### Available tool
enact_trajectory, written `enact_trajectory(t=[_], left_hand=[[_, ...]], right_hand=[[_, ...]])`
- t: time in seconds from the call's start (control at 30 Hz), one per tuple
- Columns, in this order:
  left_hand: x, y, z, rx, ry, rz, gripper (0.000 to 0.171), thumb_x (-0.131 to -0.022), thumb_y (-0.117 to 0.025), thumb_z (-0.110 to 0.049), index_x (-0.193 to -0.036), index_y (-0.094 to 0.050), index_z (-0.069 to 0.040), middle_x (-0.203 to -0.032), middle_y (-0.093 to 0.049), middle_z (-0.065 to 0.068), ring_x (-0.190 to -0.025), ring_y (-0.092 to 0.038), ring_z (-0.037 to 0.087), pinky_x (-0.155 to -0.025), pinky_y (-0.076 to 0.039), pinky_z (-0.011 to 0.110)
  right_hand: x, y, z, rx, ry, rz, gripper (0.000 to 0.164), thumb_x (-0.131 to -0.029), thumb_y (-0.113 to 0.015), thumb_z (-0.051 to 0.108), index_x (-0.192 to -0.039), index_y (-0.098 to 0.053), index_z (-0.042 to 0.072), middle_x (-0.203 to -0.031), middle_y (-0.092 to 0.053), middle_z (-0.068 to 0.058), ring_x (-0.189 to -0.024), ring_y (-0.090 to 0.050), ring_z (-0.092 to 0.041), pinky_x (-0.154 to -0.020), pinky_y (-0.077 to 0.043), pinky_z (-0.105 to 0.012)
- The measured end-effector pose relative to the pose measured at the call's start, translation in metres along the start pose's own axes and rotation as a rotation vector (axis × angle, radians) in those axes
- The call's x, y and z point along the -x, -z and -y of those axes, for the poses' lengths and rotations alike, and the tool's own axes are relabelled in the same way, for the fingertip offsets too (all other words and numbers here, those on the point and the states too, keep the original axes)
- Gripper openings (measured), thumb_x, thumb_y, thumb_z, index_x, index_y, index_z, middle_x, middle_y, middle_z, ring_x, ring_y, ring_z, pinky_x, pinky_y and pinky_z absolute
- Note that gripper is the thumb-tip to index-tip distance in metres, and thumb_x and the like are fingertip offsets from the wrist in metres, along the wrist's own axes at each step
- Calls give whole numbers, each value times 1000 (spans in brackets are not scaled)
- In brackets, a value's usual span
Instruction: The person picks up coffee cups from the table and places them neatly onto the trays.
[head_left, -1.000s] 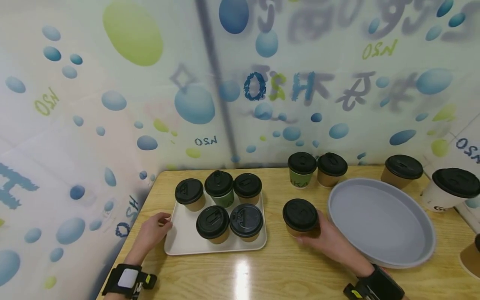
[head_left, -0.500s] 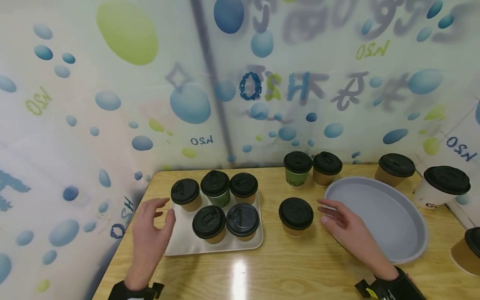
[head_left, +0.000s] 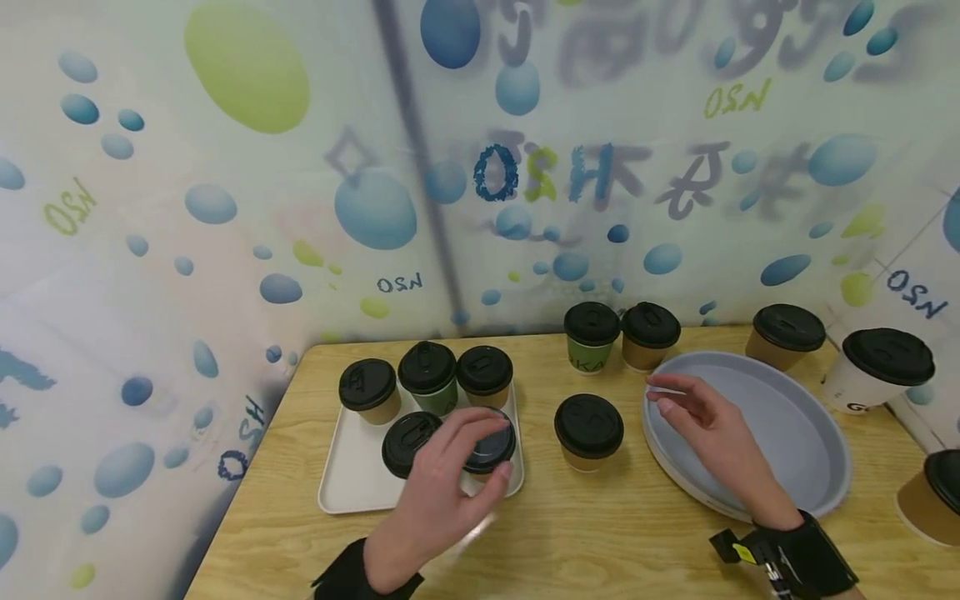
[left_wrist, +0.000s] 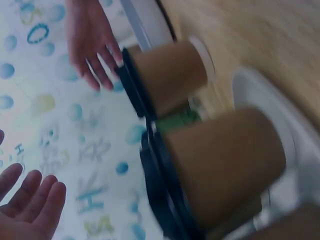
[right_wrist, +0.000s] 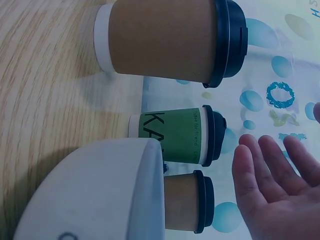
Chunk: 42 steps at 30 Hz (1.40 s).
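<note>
My left hand [head_left: 450,492] is over the front of a white tray [head_left: 352,492], fingers apart and slightly bent, overlapping two front cups in the head view. Nearest to it is a black-lidded paper coffee cup [head_left: 491,446] at the tray's front right; its brown side [left_wrist: 225,165] faces the left wrist camera. Three more lidded cups stand in the back row, one of them green [head_left: 427,375]. My right hand [head_left: 712,433], fingers relaxed and holding nothing, hovers over the left rim of a grey round basin [head_left: 780,433]. Left of it, a brown lidded cup [head_left: 588,429] stands alone on the table.
Behind stand a green cup [head_left: 591,337] and a brown cup [head_left: 650,336], both black-lidded. Beyond the basin are another brown cup [head_left: 783,336] and a larger white cup [head_left: 877,371]. One cup [head_left: 933,496] sits at the right edge. A patterned curtain [head_left: 405,167] borders the table.
My right hand has released the lone brown cup and drawn back right, over the basin. My left hand has left the tray's left edge and swung right, above the front cups.
</note>
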<state>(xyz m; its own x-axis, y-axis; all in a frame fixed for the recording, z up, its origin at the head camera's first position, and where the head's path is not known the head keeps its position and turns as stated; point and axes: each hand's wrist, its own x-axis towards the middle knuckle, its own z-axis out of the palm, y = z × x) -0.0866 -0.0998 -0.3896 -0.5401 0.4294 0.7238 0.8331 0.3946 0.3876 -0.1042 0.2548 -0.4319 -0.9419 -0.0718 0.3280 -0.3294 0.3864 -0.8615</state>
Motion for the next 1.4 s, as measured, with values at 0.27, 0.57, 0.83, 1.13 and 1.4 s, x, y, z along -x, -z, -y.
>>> enact_trajectory(t=[0.27,0.57,0.83,1.13,1.4], left_hand=[[9,-53,-16,160,143,224,48,-98,-72,-19,-142,-54,-8,-142,-52,6,-125,-59,19,-99,-53,34],[13,-91,-16,249,483,249,81,-95,-76,-30,-160,-32,-11,-167,-23,5,-147,-38,28,-111,-44,52],[2,-118,-18,181,591,203,101,-86,-86,-31,-163,-23,-11,-169,-19,9,-151,-31,29,-114,-39,55],[-8,-138,0,223,714,159,107,-82,-89,-32,-164,-22,-14,-167,-23,13,-148,-34,32,-113,-39,57],[-8,-148,9,266,799,193,114,-78,-93,-35,-164,-20,-13,-163,-32,11,-148,-36,28,-115,-36,55]], right_hand=[[1,1,1,-10,35,-56,34,-107,-55,7,-141,-58,4,-135,-64,-7,-116,-63,-1,-94,-46,-11],[1,2,1,-25,32,-61,32,-108,-55,8,-139,-58,4,-134,-64,-11,-117,-64,-2,-94,-47,-11],[2,3,-1,-28,41,-63,32,-107,-55,6,-139,-58,4,-134,-64,-9,-117,-64,-2,-95,-47,-12],[1,4,3,-57,42,-65,32,-107,-55,5,-139,-58,2,-134,-64,-2,-117,-64,-3,-96,-47,-13],[-1,3,3,-61,43,-64,34,-107,-54,5,-141,-56,1,-134,-64,-1,-116,-64,-2,-94,-48,-13]])
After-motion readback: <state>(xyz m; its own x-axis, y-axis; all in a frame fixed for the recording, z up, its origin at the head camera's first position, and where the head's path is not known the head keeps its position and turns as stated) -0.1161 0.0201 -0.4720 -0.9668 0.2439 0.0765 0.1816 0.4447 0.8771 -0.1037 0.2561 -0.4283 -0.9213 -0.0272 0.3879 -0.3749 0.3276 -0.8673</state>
